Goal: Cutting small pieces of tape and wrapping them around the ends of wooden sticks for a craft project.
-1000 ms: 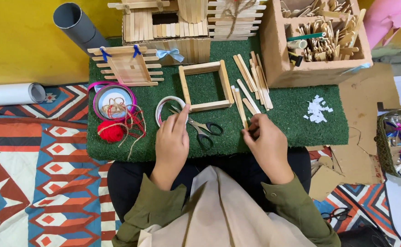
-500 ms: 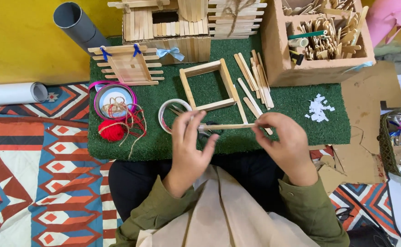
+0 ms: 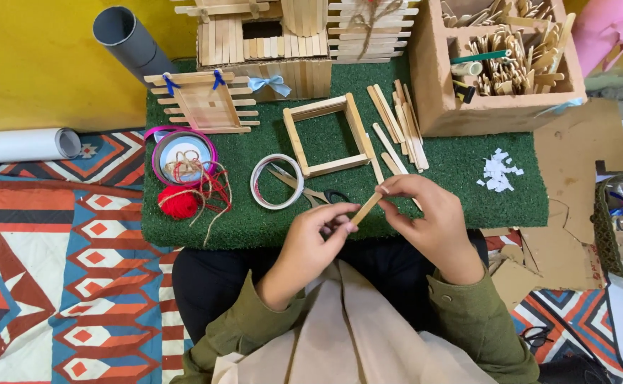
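Note:
Both hands hold one flat wooden craft stick (image 3: 366, 208) over the near edge of a green turf mat (image 3: 468, 171). My left hand (image 3: 316, 237) pinches its lower end and my right hand (image 3: 425, 213) pinches its upper end. The stick slants up to the right. Just beyond the hands lie scissors (image 3: 310, 192) and a roll of clear tape (image 3: 276, 182). A square frame of sticks (image 3: 326, 135) lies further back, with several loose sticks (image 3: 397, 124) to its right.
A cardboard box of stick pieces (image 3: 500, 107) stands at the back right, a stick house (image 3: 290, 35) at the back. A round tin with twine (image 3: 183, 153), red yarn (image 3: 178, 203), white paper scraps (image 3: 500, 171) and a small stick fence (image 3: 205, 103) lie on the mat.
My hands drew back from the mat toward my body. The stick, held level half a second ago, now slants with its right end raised.

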